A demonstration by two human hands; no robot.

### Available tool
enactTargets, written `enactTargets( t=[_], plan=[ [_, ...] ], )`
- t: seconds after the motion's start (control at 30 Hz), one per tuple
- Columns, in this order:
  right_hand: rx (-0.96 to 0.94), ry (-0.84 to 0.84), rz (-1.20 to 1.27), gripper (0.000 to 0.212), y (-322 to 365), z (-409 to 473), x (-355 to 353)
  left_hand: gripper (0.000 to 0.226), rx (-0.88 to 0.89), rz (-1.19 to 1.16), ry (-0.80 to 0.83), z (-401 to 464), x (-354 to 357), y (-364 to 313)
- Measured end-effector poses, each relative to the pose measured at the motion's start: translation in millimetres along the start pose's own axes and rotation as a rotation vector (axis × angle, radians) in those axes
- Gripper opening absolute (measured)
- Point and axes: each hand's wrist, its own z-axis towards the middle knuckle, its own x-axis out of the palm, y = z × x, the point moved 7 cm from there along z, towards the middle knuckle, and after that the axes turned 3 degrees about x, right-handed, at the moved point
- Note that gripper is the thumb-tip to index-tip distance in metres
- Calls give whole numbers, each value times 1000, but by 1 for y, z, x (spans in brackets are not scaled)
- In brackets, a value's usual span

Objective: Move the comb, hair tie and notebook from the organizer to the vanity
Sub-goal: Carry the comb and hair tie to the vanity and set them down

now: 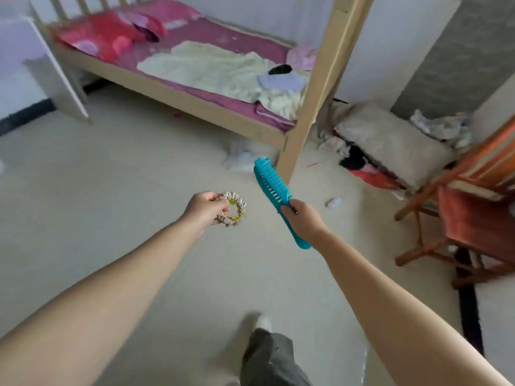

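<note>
My right hand point(303, 220) grips a turquoise comb point(271, 181) by its handle, with the toothed end pointing up and away from me. My left hand point(204, 210) pinches a beige ruffled hair tie point(237, 208) with a yellow-green inner band. Both arms reach forward over the pale floor, the hands about a hand's width apart. No notebook, organizer or vanity appears in this view.
A wooden bunk bed point(178, 98) with pink bedding stands ahead, its post point(306, 129) just beyond the comb. A pile of cloth and a pillow point(390, 143) lies at the right, beside an orange wooden chair point(473, 218). My leg and shoe point(264, 349) show below.
</note>
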Motion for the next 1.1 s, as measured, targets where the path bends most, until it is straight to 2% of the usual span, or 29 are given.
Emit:
enactTargets(
  t=[0.33,0.5,0.6,0.7,0.8,1.1],
  plan=[
    [-346,303,-126,30,278,232,145,16,-64,-189,-456,160,-266,-31],
    [-533,438,-193,27,441,301,247,3,-79,-324,-736,189,-417,-28],
    [-623,497,-198,23,531,327,319,5,-74,-374,-846,210,-507,-23],
    [-661,526,-160,21,616,357,385,12,-46,-381,-897,247,-598,-24],
    [-641,513,-117,21,692,392,431,5,-72,-347,-909,294,-684,-33],
    [-545,431,-151,21,859,546,509,7,-56,-259,-780,478,-866,-87]
  ],
)
